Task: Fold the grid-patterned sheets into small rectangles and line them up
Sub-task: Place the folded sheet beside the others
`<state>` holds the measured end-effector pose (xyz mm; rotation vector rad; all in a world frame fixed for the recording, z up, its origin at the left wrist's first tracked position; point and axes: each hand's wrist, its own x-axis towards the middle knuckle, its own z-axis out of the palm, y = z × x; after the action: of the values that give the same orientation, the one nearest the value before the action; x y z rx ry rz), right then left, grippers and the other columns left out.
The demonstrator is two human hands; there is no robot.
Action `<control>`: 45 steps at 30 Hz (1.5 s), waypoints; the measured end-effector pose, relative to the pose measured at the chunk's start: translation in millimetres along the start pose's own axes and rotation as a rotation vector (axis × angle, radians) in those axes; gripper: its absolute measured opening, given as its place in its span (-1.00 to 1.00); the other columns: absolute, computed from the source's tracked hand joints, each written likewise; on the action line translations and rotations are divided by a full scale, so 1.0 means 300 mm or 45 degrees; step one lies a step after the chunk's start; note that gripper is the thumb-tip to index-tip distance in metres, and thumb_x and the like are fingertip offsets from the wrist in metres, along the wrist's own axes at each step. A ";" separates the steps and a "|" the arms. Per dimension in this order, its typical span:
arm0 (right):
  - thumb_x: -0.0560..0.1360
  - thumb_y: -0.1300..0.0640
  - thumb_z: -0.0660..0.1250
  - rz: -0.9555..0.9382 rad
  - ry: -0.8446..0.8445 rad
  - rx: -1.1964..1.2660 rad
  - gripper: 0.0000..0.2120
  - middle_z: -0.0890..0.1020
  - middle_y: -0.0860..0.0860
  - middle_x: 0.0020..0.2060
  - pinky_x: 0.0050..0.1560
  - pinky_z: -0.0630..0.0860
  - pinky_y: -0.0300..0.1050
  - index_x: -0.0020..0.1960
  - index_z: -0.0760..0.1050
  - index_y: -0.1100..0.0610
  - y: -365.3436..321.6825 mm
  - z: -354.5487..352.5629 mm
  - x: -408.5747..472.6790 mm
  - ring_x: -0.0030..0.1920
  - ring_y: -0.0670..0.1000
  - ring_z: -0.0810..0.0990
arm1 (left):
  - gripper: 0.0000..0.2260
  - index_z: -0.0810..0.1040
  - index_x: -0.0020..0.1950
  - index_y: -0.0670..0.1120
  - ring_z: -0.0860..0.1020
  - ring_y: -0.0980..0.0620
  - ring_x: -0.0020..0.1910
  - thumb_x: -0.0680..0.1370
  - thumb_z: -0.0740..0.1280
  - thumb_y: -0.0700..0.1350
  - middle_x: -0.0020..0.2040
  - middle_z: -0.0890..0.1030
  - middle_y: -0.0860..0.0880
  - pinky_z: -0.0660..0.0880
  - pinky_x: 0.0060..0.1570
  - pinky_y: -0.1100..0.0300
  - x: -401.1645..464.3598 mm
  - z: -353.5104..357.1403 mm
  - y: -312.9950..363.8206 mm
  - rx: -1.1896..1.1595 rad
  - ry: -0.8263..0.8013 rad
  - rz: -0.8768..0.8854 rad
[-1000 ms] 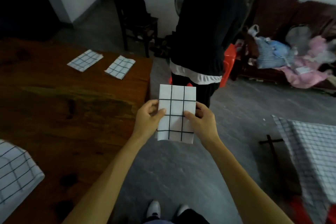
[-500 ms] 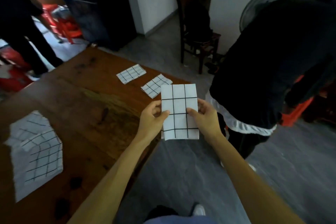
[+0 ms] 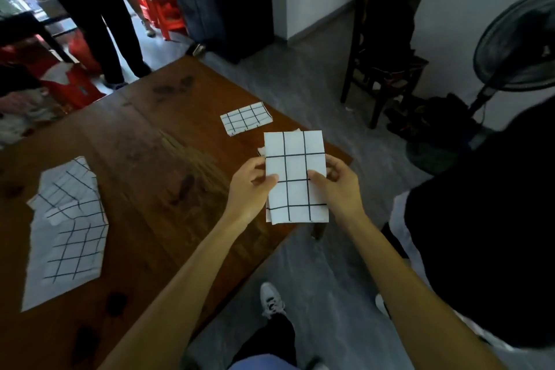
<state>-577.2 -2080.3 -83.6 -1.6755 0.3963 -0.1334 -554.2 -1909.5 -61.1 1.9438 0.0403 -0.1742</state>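
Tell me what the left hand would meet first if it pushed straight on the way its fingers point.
The left hand points right, across the folded grid sheet it pinches. Going straight on, it would probably meet the right hand gripping the opposite edge, though depth is unclear.

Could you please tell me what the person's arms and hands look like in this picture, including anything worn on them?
Both forearms are bare up to the picture's lower edge: no sleeves show. The left hand and right hand wear no gloves, and no rings, watch or bracelet can be seen on the sides facing the camera.
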 end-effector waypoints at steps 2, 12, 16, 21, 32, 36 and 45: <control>0.52 0.16 0.38 0.004 -0.022 -0.020 -0.63 0.61 -0.13 0.05 -0.24 0.54 -0.42 0.31 0.45 0.06 -0.010 0.052 0.083 -0.08 -0.22 0.63 | -0.62 0.41 0.34 -0.05 0.58 0.19 -0.03 0.54 0.37 -0.14 0.18 0.57 0.02 0.51 -0.30 0.43 0.089 -0.029 -0.023 -0.061 0.009 -0.018; 0.51 0.10 0.41 -0.003 -0.017 -0.196 -0.67 0.59 -0.05 0.18 0.12 0.59 0.00 0.21 0.40 -0.10 -0.122 0.248 0.439 0.12 -0.03 0.60 | -0.69 0.44 0.21 0.06 0.59 0.24 -0.08 0.53 0.38 -0.17 -0.01 0.57 0.17 0.52 -0.26 0.38 0.478 -0.131 -0.026 -0.229 0.001 -0.020; 0.53 0.09 0.38 -0.010 -0.020 -0.271 -0.62 0.59 -0.06 0.14 0.02 0.60 -0.10 0.28 0.36 -0.09 -0.142 0.274 0.515 0.05 -0.11 0.59 | -0.72 0.46 0.21 -0.01 0.60 0.18 -0.06 0.53 0.37 -0.18 -0.02 0.58 0.14 0.55 -0.19 0.32 0.574 -0.123 -0.032 -0.243 -0.004 -0.042; 0.53 0.08 0.38 0.009 -0.052 -0.309 -0.53 0.57 -0.10 0.06 -0.15 0.48 -0.30 0.39 0.32 -0.03 -0.170 0.283 0.627 -0.03 -0.19 0.54 | -0.74 0.51 0.19 -0.02 0.61 0.26 -0.10 0.52 0.38 -0.19 -0.03 0.62 0.13 0.55 -0.20 0.36 0.683 -0.105 -0.036 -0.287 0.020 -0.032; 0.49 0.13 0.42 0.000 -0.222 -0.253 -0.46 0.59 -0.04 0.06 -0.07 0.57 -0.24 0.41 0.32 -0.07 -0.107 0.096 0.932 0.06 -0.11 0.57 | -0.74 0.50 0.18 0.03 0.61 0.28 -0.05 0.53 0.37 -0.21 -0.02 0.64 0.15 0.56 -0.13 0.37 0.886 0.143 0.053 -0.343 0.115 -0.052; 0.48 0.15 0.43 -0.012 -0.287 -0.223 -0.44 0.60 -0.01 0.06 -0.21 0.54 -0.35 0.42 0.32 -0.03 -0.051 -0.040 1.132 0.01 -0.11 0.59 | -0.71 0.49 0.25 -0.03 0.61 0.15 0.03 0.53 0.36 -0.20 0.07 0.64 0.08 0.57 -0.02 0.23 0.993 0.335 0.094 -0.308 0.187 -0.059; 0.49 0.18 0.42 -0.034 -0.568 -0.166 -0.42 0.59 0.05 0.16 0.03 0.63 -0.09 0.44 0.30 0.04 -0.032 -0.439 1.560 0.07 -0.06 0.61 | -0.65 0.43 0.32 -0.04 0.60 0.08 0.07 0.55 0.35 -0.18 0.14 0.59 0.01 0.59 -0.01 0.17 1.207 0.784 0.341 -0.217 0.428 -0.080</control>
<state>-180.6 -2359.1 -120.2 -1.7797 0.0463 0.2493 -209.2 -2185.3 -102.7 1.7840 0.3284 0.1130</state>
